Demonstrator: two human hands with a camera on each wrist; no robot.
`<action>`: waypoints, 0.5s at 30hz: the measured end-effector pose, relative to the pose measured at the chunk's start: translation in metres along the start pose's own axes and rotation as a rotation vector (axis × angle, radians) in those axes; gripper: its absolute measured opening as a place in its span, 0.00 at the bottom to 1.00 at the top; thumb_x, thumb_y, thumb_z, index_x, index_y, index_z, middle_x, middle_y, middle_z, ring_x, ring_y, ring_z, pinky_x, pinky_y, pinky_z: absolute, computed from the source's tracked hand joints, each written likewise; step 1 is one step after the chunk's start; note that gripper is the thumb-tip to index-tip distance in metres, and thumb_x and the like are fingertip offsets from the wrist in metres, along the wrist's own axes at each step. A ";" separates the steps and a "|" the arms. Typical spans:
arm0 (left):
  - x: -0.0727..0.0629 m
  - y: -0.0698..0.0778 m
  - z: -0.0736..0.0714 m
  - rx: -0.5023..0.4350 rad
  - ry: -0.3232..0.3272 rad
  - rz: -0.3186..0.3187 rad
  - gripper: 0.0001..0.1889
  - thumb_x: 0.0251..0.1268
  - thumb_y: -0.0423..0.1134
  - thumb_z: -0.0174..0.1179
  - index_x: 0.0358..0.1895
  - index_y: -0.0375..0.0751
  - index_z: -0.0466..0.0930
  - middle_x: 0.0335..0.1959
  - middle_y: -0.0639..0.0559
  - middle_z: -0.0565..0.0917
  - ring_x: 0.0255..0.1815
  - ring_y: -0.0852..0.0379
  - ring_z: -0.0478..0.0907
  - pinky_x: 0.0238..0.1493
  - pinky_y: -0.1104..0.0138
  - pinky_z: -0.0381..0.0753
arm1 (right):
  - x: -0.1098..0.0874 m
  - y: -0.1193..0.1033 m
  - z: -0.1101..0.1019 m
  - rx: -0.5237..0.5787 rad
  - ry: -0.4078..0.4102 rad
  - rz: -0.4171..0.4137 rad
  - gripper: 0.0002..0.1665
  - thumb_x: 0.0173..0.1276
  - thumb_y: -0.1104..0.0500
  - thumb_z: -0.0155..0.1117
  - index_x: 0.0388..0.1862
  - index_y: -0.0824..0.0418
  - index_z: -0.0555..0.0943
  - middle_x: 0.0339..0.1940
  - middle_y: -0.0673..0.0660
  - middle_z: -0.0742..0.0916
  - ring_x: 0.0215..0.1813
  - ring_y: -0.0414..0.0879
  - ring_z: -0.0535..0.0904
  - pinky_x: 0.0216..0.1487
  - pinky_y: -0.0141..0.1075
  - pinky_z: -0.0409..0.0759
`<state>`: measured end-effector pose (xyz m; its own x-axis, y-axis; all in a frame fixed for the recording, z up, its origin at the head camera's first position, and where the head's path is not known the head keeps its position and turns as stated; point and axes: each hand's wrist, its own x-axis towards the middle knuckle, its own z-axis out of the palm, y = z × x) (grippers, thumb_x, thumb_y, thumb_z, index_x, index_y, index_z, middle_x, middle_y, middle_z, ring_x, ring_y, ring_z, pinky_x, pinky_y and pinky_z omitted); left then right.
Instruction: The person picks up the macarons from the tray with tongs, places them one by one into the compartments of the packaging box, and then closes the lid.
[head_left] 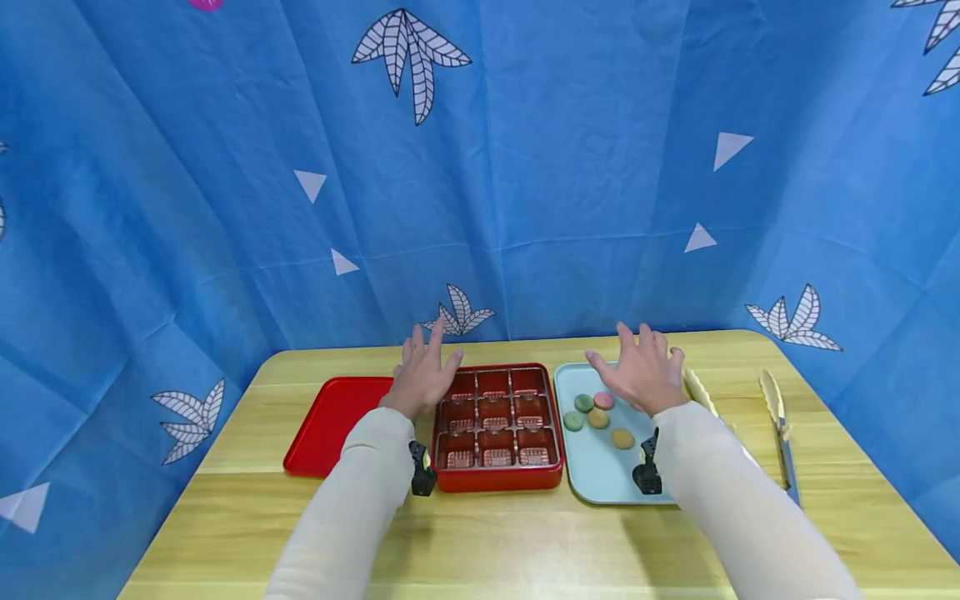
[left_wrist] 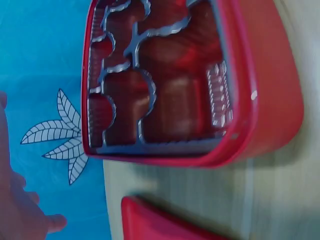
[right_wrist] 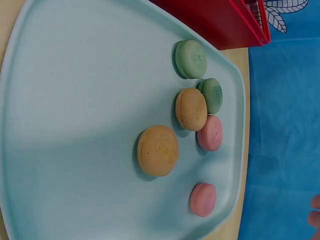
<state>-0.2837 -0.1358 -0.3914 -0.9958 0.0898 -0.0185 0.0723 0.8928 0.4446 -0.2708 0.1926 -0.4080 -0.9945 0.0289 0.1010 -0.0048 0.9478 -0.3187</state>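
My left hand point(head_left: 422, 377), fingers spread and holding nothing, hovers by the left edge of a red box point(head_left: 498, 479). Inside the box sits a brown plastic insert point(left_wrist: 175, 100) divided into several compartments with no food in them. Over the far right part of a pale blue tray point(head_left: 600, 483) is my right hand point(head_left: 642, 371), its fingers apart and nothing in them. Macarons lie on that tray: two green point(right_wrist: 191, 59), two tan point(right_wrist: 158, 150) and two pink point(right_wrist: 203, 199). In the head view the right hand hides one pink macaron.
A flat red lid or tray point(head_left: 330, 429) lies left of the box, partly behind the left arm. At the right are cream-tipped tongs point(head_left: 782, 433) with a grey handle; a similar cream tip point(head_left: 699, 390) shows beside my right sleeve. Blue curtain point(head_left: 570, 167) hangs behind the wooden table point(head_left: 510, 542).
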 end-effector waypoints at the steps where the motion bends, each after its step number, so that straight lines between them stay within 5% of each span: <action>1: -0.001 0.000 0.001 -0.032 0.003 0.003 0.37 0.69 0.63 0.36 0.75 0.62 0.30 0.76 0.42 0.32 0.76 0.37 0.32 0.66 0.34 0.46 | -0.001 0.001 0.000 0.005 0.003 -0.002 0.57 0.62 0.22 0.36 0.74 0.63 0.53 0.70 0.74 0.58 0.68 0.71 0.51 0.58 0.71 0.49; 15: -0.026 -0.028 0.028 -0.366 0.087 0.074 0.33 0.72 0.51 0.43 0.76 0.49 0.44 0.75 0.42 0.49 0.75 0.42 0.47 0.69 0.42 0.53 | -0.015 0.011 0.002 0.062 -0.030 0.028 0.54 0.63 0.25 0.38 0.72 0.64 0.57 0.69 0.73 0.61 0.67 0.72 0.55 0.56 0.70 0.56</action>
<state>-0.2586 -0.1507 -0.4281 -0.9908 0.0964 0.0949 0.1351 0.6671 0.7326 -0.2561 0.2024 -0.4146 -0.9970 0.0446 0.0634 0.0173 0.9252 -0.3790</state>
